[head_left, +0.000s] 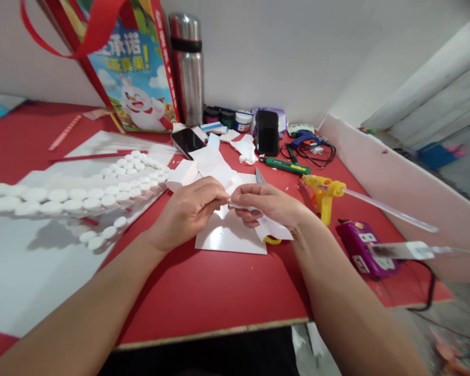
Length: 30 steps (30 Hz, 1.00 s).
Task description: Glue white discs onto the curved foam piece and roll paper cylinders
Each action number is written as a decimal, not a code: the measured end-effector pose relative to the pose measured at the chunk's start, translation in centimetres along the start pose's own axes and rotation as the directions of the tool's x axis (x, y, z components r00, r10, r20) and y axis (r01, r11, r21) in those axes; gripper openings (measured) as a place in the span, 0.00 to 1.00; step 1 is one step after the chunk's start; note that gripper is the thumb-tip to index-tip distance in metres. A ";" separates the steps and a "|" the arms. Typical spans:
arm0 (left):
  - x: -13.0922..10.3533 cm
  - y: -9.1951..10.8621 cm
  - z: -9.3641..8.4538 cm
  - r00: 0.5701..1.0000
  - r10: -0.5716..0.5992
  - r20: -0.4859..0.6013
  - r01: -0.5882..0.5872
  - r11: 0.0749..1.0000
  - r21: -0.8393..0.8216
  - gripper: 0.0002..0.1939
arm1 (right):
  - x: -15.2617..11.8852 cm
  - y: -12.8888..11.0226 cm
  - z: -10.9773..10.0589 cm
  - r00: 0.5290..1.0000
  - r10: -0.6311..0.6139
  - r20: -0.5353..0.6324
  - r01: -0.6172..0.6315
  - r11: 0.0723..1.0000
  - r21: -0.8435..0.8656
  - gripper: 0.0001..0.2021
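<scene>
Bag [135, 73] w/ "承诺" & "真果!", purple box [352, 241] w/ ltr "B".

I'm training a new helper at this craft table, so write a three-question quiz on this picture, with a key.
1. True or false: the yellow glue gun lies to the right of the right hand.
2. Which stands right beside the cartoon-printed bag? A) purple box B) steel flask C) green cutter
3. What colour is the small piece held between the left hand and the right?

Key: 1. True; 2. B; 3. White
</scene>
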<state>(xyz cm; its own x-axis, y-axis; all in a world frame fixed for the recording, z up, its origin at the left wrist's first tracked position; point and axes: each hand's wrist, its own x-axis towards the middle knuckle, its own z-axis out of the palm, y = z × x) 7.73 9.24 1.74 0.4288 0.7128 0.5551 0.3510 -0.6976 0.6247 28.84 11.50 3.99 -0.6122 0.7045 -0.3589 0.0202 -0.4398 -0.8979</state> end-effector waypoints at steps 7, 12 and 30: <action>-0.1 0.3 0.4 0.927 -0.372 0.047 0.371 0.892 -0.259 0.09 | 0.7 0.4 0.9 0.967 -0.172 -0.190 0.151 0.981 -0.121 0.07; 0.1 0.0 0.5 0.675 -0.609 0.417 0.712 0.388 -0.586 0.19 | 0.3 0.2 1.1 0.959 -0.211 -0.188 0.139 0.932 -0.334 0.07; 0.1 0.8 0.2 0.957 -0.191 0.219 0.177 0.981 0.081 0.11 | 0.3 0.1 1.2 0.989 -0.002 -0.148 -0.012 0.996 -0.090 0.07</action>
<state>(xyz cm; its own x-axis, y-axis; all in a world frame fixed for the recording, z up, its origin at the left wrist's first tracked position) 8.24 8.75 2.19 0.5256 0.7991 0.2918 0.4875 -0.5640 0.6665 27.71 10.99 4.08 -0.4883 0.7800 -0.3914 0.0982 -0.3965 -0.9128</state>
